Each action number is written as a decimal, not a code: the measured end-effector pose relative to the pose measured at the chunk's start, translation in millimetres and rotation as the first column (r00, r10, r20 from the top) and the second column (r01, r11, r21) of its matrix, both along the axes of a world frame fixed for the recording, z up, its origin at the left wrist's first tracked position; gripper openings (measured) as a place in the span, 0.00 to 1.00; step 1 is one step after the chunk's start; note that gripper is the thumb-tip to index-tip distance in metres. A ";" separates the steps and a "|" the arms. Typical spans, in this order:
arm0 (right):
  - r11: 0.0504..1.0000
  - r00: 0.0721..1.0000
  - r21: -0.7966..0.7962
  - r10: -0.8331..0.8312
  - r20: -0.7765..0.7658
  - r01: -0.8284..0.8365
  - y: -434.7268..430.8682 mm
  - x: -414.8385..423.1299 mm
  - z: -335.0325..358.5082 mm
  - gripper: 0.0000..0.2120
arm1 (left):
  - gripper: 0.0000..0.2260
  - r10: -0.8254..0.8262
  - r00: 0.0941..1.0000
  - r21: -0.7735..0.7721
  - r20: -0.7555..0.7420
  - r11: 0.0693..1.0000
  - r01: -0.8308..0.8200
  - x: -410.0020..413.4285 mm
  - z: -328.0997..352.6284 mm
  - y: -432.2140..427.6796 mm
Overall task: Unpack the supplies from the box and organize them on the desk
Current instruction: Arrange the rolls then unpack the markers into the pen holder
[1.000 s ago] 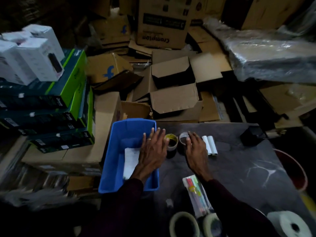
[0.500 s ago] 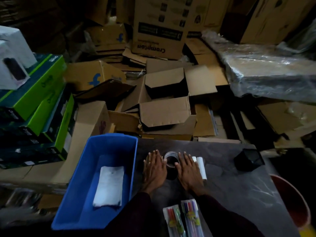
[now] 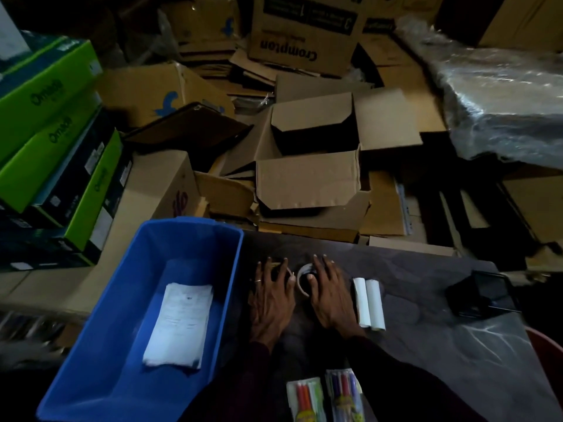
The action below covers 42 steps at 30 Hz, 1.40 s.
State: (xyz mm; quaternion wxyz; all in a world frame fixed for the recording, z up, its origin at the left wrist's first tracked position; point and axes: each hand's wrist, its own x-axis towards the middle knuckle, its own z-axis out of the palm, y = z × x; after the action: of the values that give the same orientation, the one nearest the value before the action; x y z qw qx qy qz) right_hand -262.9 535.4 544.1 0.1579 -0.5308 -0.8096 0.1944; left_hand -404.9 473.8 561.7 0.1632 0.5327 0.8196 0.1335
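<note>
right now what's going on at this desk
A person is sorting supplies on a dark desk. The left hand and the right hand lie flat side by side on small tape rolls, one under each hand. Two white rolls lie just right of the right hand, and two marker packs sit near the desk's front edge. The blue bin at the left holds only a stack of white paper.

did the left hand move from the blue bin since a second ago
Yes. The left hand has moved right, off the blue bin rim, and now lies flat on the desk beside it, over a tape roll.
</note>
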 end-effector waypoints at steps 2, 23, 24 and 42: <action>1.000 0.998 -0.016 0.000 -0.057 -0.001 0.3 -0.2 -3.7 0.26 | 0.22 0.007 0.999 0.014 0.033 1.000 -0.008 -0.9 -2.4 -0.1; 0.993 0.961 0.022 -0.109 -0.255 0.118 -2.0 14.2 -9.2 0.19 | 0.18 0.051 0.998 0.131 0.021 0.990 -0.053 -7.2 -19.8 0.0; 0.992 0.959 0.043 -0.102 -0.264 0.118 -4.2 14.3 -7.5 0.18 | 0.17 0.056 0.997 0.158 0.046 0.985 -0.063 -6.1 -18.1 -2.4; 0.949 0.898 0.187 -0.159 -0.410 0.253 -74.9 34.1 101.5 0.19 | 0.14 -0.067 0.998 0.534 -0.006 0.844 0.060 10.3 129.6 -90.5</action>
State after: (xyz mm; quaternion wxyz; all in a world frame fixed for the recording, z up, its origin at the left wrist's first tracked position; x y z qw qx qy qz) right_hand -228.8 460.4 645.6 0.3975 -0.5422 -0.7179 0.1808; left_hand -394.6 383.3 691.3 0.0184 0.5830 0.7312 0.3538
